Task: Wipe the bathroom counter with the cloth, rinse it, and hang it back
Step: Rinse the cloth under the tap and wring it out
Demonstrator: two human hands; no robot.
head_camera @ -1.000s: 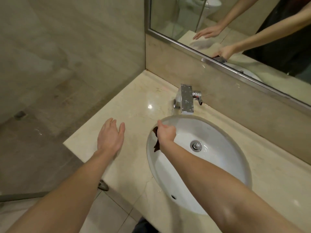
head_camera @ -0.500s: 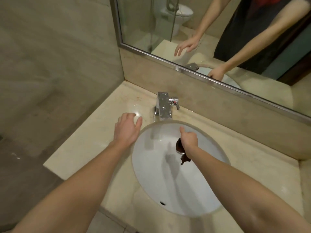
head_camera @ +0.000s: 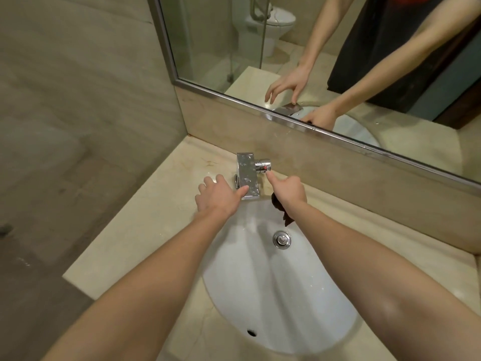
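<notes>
Dark brown cloth point(head_camera: 282, 211) is seen bunched in the right hand point(head_camera: 287, 190), a tail of it hanging down over the back rim of the white sink point(head_camera: 260, 295). The right hand is closed around the cloth with the index finger extended, its tip touching or nearly touching the chrome knob point(head_camera: 263, 165) on the right side of the faucet point(head_camera: 247, 175); contact cannot be confirmed. The left hand point(head_camera: 217, 198) is held loosely spread and carries nothing, its thumb laid against the left edge of the faucet spout, the other fingers resting on or just above the counter point(head_camera: 145, 230). No water stream is seen from the spout, and the basin is not visibly filled; the drain point(head_camera: 282, 239) sits exposed in the bowl. The beige stone counter looks glossy, with no obvious debris, though wetness cannot be judged reliably. It is judged that the wiping stage is probably finished, or nearly so, and that the rinse is only being set up: the water seems not yet turned on. Left to do, by this reading: opening the tap, wetting and wringing the cloth over the bowl, closing the tap, and hanging the cloth back. No hook or rail for it is seen in this view.
</notes>
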